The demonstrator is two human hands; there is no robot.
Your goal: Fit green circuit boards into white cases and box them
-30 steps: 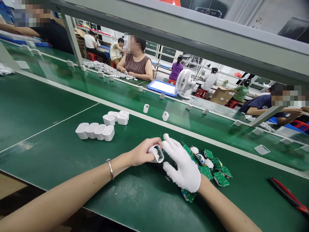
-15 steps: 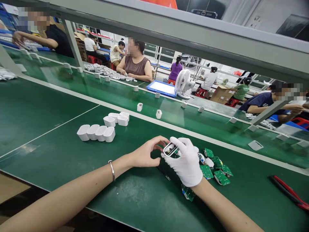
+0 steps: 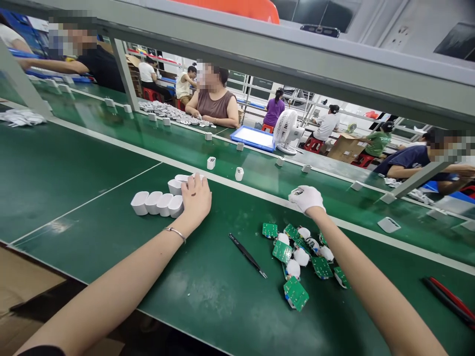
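My bare left hand (image 3: 196,199) reaches out to the left and lies over the back group of white plastic casings (image 3: 175,186), its fingers bent down around one of them. A row of several more white casings (image 3: 158,203) stands just left of that hand. My gloved right hand (image 3: 306,199) is stretched forward to the white line at the belt's edge, closed on a small white casing with a board inside (image 3: 297,191). Between my arms lie black tweezers (image 3: 247,255) and a pile of green circuit boards with white plugs (image 3: 297,257).
Two white casings (image 3: 211,162) (image 3: 239,173) stand on the moving green belt (image 3: 267,173) beyond the line. Red-handled pliers (image 3: 449,301) lie at the far right. Across the belt sit other workers, a white fan (image 3: 285,131) and a blue tray (image 3: 252,137). A grey shelf beam runs overhead.
My hands have parted. The right hand took the filled casing from the left and carried it forward to the belt's edge; the left hand swung left onto the white casings. Tweezers are now uncovered.
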